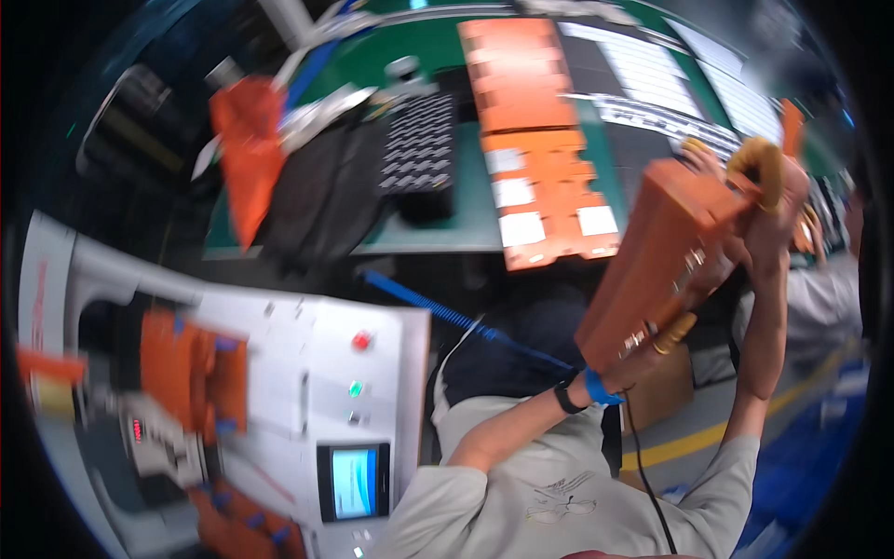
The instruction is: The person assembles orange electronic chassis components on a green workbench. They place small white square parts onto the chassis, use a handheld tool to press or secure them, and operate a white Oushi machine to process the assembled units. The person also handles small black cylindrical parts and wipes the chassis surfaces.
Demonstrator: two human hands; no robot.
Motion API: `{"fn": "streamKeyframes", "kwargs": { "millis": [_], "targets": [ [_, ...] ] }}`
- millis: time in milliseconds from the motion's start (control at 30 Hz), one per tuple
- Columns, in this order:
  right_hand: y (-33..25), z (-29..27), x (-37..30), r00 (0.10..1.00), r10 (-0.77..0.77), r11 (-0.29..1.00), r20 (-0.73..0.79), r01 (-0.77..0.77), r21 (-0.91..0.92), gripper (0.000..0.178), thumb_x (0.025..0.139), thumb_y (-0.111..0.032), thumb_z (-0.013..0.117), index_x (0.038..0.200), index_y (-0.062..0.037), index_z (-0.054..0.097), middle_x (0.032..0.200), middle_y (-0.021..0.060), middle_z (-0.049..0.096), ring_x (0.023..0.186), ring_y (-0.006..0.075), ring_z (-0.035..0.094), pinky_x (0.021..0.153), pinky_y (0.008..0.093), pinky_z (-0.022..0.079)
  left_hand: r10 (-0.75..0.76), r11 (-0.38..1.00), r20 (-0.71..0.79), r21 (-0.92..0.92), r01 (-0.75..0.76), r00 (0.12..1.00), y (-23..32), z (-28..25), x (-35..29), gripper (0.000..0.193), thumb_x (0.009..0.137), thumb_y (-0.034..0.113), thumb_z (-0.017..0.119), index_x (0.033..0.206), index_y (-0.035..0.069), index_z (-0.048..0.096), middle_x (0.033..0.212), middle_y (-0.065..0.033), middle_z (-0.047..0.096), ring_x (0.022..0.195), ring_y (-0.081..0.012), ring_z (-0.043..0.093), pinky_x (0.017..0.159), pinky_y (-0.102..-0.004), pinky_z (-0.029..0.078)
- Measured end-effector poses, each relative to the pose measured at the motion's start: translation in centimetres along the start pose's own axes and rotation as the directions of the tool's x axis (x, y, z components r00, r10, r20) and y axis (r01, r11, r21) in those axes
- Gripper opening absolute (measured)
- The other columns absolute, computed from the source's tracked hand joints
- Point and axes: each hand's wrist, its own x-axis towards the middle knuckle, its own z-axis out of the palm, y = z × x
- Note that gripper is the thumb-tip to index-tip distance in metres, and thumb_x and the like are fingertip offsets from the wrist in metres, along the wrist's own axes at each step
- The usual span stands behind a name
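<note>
A long, box-shaped orange-brown plastic part [643, 256] is held tilted in front of my body on the right, its upper end leaning away from me. My left hand [647, 363], with a blue band and a black band at the wrist, grips its lower end and side. Around the upper end my right hand [773, 200] is closed, yellow covers on some fingertips. Motion blur softens both hands, and the part hides some fingers.
Flat orange panels [535, 186] with white labels lie on the green bench [475, 228], near a black patterned block [419, 140] and a red-orange bag [250, 140]. A white machine [279, 373] with buttons and a small screen [354, 482] stands left. A blue coiled cord [428, 303] runs toward me.
</note>
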Motion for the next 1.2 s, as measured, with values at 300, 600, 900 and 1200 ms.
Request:
{"fn": "streamKeyframes", "kwargs": {
  "millis": [300,600,900,1200],
  "targets": [
    [-15.2,21.4,0.7,0.886,-0.266,0.909,0.379,0.101,0.404,0.028,0.088,-0.026,0.063,0.077,-0.0013,0.068,0.057,0.0112,0.061,0.049,0.0206,0.06,0.048,0.0346,0.043,-0.669,0.74,-0.563,-0.562,0.369,0.485,-5.5,-16.5,-14.0,0.04,0.093,0.006,0.054,0.133,0.004,0.056,0.133,-0.0122,0.059,0.125,-0.0273,0.055,0.109,-0.0419,0.039],
    [-31.4,30.2,-4.2,0.255,-0.551,0.833,0.795,0.11,0.542,0.063,0.09,-0.054,0.06,0.091,0.0083,0.067,0.088,0.0263,0.069,0.084,0.0391,0.069,0.073,0.0468,0.054,-0.835,0.313,-0.309,-0.947,0.069,-0.456,-1.9,-40.4,-20.1,0.041,0.097,0.025,0.057,0.134,0.007,0.053,0.129,-0.009,0.06,0.114,-0.0261,0.06,0.097,-0.0453,0.05],
    [-38.4,34.5,-15.1,-0.338,-0.654,0.637,0.677,-0.728,0.252,0.053,0.09,-0.032,0.07,0.114,0.0139,0.059,0.104,0.0165,0.067,0.097,0.0222,0.065,0.086,0.0342,0.052,-0.66,0.295,-0.592,-0.77,0.566,-0.462,5.1,-50.6,-31.7,0.052,0.098,0.028,0.054,0.141,0.003,0.043,0.138,-0.0141,0.052,0.122,-0.0273,0.055,0.102,-0.044,0.047],
    [-47.4,37.3,-21.1,-0.274,-0.581,0.425,0.766,-0.905,-0.001,0.043,0.089,-0.025,0.066,0.114,0.0104,0.06,0.111,0.0191,0.065,0.105,0.0246,0.061,0.09,0.0374,0.047,0.098,0.888,-0.92,-0.091,0.451,-0.38,5.7,-48.2,-33.2,0.052,0.103,0.029,0.044,0.145,0.0,0.036,0.151,-0.0171,0.038,0.139,-0.0254,0.036,0.118,-0.0438,0.025]
  ]
}}
